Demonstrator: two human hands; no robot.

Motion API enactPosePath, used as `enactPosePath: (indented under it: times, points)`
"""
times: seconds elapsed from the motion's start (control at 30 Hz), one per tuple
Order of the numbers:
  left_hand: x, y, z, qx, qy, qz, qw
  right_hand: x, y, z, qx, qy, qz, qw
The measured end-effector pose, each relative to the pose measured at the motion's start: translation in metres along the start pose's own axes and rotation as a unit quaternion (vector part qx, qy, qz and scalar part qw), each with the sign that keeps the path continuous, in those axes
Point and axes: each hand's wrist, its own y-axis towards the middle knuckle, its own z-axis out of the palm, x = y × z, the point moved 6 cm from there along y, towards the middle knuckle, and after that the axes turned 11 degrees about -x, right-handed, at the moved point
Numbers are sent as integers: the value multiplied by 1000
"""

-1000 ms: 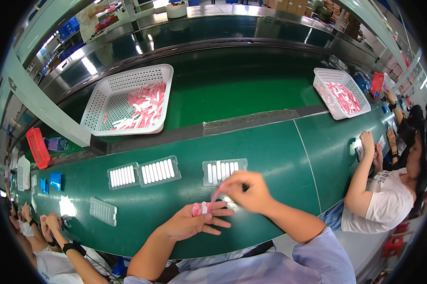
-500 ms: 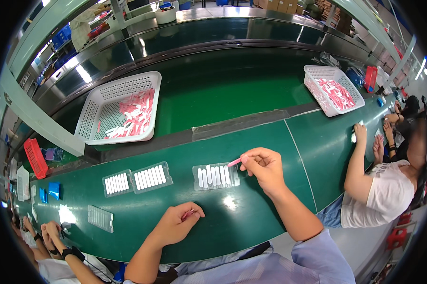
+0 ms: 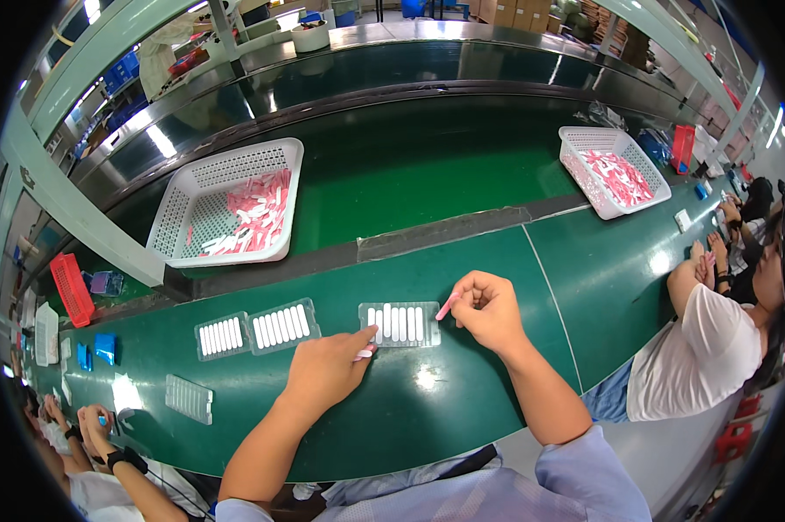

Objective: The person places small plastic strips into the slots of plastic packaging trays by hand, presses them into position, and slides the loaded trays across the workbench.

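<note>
A clear plastic tray (image 3: 437,342) holding a row of white strips with rounded ends lies on the green table in front of me. My right hand (image 3: 488,315) pinches a small pink strip (image 3: 447,306) at the tray's right end, tilted over its edge. My left hand (image 3: 327,370) reaches to the tray's left end, its index fingertip on the leftmost strips. Under its curled fingers a pink-and-white strip (image 3: 364,354) sticks out; how many it holds is hidden. Left of this, two more filled trays, a nearer one (image 3: 259,345) and a farther-left one (image 3: 203,353), lie side by side.
An unfilled clear tray (image 3: 189,398) lies at the left. Beyond the table ledge stand two white baskets, left (image 3: 171,217) and right (image 3: 614,209), with loose pink and white strips. Red baskets (image 3: 72,289) and blue packets (image 3: 105,348) are farther left. Co-workers sit on both sides.
My left hand has moved up and right from the table's near part onto the tray. My right hand, with the pink strip, has shifted slightly; the strip now points downward.
</note>
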Motion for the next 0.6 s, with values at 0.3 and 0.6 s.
enactPosePath:
  times: [0.3, 0.6]
  points:
    - [-11, 7, 9, 8, 23, 72, 997, -13, 2, 4, 9, -66, -22, 998]
    - [-10, 7, 3, 3, -10, 52, 999, 4, 0, 4, 21, -37, 5, 999]
